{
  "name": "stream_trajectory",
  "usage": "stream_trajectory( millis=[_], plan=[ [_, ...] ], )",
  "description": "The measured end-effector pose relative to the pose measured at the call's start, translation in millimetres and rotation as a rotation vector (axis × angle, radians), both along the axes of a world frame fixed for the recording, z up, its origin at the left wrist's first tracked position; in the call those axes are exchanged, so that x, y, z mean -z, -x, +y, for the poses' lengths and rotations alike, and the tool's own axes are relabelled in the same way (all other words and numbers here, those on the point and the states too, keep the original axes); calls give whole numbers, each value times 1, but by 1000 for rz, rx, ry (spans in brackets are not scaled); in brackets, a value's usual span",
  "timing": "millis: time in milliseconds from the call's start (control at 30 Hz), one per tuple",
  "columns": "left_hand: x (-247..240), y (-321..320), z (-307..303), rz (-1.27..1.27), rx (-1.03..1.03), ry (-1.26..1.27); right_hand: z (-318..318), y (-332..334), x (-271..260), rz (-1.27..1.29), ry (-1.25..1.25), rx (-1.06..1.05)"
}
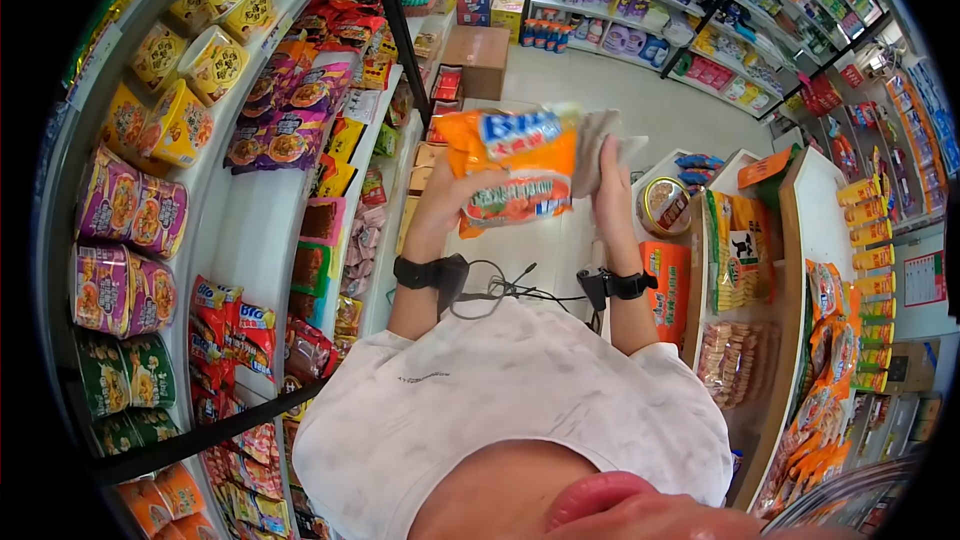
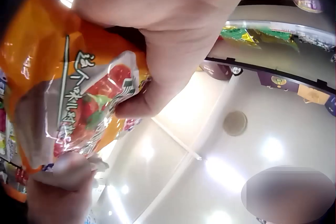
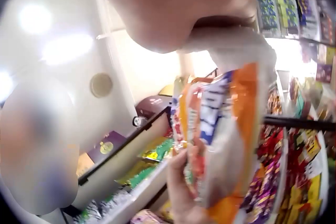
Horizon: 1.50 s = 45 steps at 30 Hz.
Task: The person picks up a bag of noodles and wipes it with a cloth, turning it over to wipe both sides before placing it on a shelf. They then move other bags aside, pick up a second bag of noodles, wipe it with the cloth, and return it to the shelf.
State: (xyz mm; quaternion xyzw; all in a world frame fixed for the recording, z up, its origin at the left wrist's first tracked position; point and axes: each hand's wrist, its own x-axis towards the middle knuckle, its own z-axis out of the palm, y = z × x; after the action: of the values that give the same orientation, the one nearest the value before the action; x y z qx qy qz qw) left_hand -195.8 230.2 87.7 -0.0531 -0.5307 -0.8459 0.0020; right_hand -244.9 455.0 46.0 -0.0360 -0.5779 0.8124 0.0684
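Partly hidden, the left hand [image 1: 440, 205] grips the orange packet [image 1: 522, 162].

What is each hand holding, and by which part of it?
The left hand grips an orange packet by one side, thumb on its printed face. The right hand holds a greyish cloth; which part cannot be told.
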Motion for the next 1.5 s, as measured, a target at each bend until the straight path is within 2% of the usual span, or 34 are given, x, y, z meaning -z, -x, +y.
stream_trajectory(
  millis=[67, 133, 267, 367, 467, 567, 667, 700, 800, 900, 1000, 1200, 1300, 1400, 1433, 1500],
  plan=[
    [13, -1, 3, 20, 50, 150, -14, -11, -18, 24, 0, -63],
    [10, -7, 3, -19, 77, 88, -24, -25, -50, 151, -154, -163],
    [14, -14, -6, -26, 104, 107, -35, -30, -58, 220, -19, -140],
    [10, -22, -19, -32, 108, 130, -53, -41, -81, 39, 199, -103],
    [21, -28, -36, -14, 66, 134, -63, -40, -76, -31, 165, -114],
    [31, -34, -58, -29, 59, 124, -61, -41, -73, 94, -338, -241],
    [38, -41, -81, -51, 103, 218, -67, -47, -77, 18, -423, -327],
    [39, -44, -86, -54, 126, 269, -66, -46, -73, 62, -495, -363],
    [36, -49, -95, -69, 210, 233, -66, -51, -63, 11, -556, -374],
    [38, -50, -99, -104, 265, 282, -63, -58, -55, -66, -538, -373],
    [33, -48, -96, -82, 326, 314, -66, -67, -59, -271, -207, -301],
    [21, -46, -76, -17, 332, 350, -47, -67, -42, -358, 122, -246],
    [14, -39, -56, 45, 323, 414, -30, -62, -30, -192, 39, -160],
    [17, -26, -30, 50, 303, 434, -3, -65, -36, 162, -553, 61],
    [14, -23, -21, 67, 309, 460, 7, -70, -44, 218, -605, 141],
    [6, -19, -2, 95, 332, 516, 22, -70, -65, 531, -709, 167]
  ],
)
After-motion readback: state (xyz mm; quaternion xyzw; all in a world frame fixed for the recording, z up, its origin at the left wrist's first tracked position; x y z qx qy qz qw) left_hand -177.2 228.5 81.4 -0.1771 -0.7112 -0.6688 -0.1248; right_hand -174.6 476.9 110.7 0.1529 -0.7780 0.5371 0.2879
